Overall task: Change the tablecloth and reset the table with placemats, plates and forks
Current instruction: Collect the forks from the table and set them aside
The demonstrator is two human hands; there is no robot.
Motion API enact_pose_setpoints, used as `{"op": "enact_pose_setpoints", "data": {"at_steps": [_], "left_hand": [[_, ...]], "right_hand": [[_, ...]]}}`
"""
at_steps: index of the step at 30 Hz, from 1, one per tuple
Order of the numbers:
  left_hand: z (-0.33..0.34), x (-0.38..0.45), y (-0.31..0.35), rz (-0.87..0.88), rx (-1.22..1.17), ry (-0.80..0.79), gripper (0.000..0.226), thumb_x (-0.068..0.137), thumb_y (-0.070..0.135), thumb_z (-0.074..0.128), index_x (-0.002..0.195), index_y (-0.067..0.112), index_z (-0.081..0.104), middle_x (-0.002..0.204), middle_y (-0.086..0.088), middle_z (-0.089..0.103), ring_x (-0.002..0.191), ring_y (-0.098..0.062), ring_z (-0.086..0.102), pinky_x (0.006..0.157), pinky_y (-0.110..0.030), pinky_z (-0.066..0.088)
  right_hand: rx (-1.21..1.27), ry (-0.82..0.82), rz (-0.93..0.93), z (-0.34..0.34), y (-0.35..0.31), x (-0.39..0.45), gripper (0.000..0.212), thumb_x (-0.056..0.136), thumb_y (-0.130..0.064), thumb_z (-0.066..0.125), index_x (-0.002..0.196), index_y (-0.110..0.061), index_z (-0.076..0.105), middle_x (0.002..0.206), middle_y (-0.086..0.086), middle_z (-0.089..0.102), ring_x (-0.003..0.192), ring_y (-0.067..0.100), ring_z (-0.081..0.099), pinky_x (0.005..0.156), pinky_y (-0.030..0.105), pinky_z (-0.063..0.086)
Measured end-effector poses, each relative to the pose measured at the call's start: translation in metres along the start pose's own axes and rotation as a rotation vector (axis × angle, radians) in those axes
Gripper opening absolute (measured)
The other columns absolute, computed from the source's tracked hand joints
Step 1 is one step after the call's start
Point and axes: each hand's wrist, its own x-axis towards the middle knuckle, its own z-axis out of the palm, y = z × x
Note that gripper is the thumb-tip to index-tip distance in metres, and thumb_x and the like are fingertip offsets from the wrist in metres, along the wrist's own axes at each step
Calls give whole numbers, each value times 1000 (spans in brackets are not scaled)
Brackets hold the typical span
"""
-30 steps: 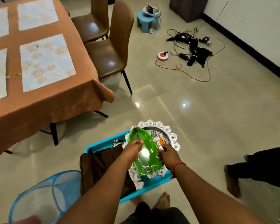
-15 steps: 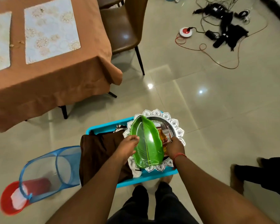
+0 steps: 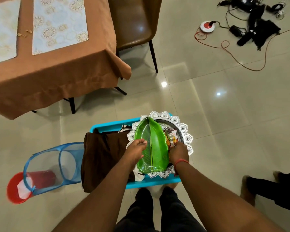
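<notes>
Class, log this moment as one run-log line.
left hand: on green leaf plate | right hand: gripping forks | both over silver tray in blue bin | table: placemats only

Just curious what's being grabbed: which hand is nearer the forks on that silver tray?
Right. The right hand is on the forks, at their handle ends; the left hand rests on the green leaf plate, across it from them.

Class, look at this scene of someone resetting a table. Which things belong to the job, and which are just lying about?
Part of the job: green leaf plate, silver tray, forks, placemats, tablecloth, blue crate, dark brown cloth.

Lying about: cables, mesh hamper, red bucket, chair.
</notes>
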Motion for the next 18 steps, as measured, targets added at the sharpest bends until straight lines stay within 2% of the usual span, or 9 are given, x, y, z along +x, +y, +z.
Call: {"op": "enact_pose_setpoints", "data": {"at_steps": [3, 8, 18], "left_hand": [[1, 1, 0, 3, 2, 0, 18, 101, 26, 57, 119, 27, 55, 140, -4, 53, 123, -18, 53, 102, -40, 47], [0, 3, -1, 0, 19, 14, 21, 101, 27, 57, 122, 25, 55, 138, -4, 55, 123, -19, 53, 100, -39, 48], [3, 7, -2, -20, 33, 22, 39, 101, 25, 57, 138, 15, 51, 131, -1, 55, 125, -21, 53, 99, -38, 47]], "right_hand": [[-32, 3, -36, 0, -1, 2, 22, 91, -14, 51, 102, -2, 67, 105, 23, 64, 99, 39, 63, 83, 40, 51], [-124, -9, -47, 0, -3, 5, 22, 93, -16, 50, 109, -6, 62, 112, 21, 62, 104, 38, 62, 85, 40, 50], [-172, 26, -61, 4, 1, 10, 22, 89, -14, 45, 107, -12, 58, 113, 15, 61, 104, 36, 61, 83, 41, 49]]}}
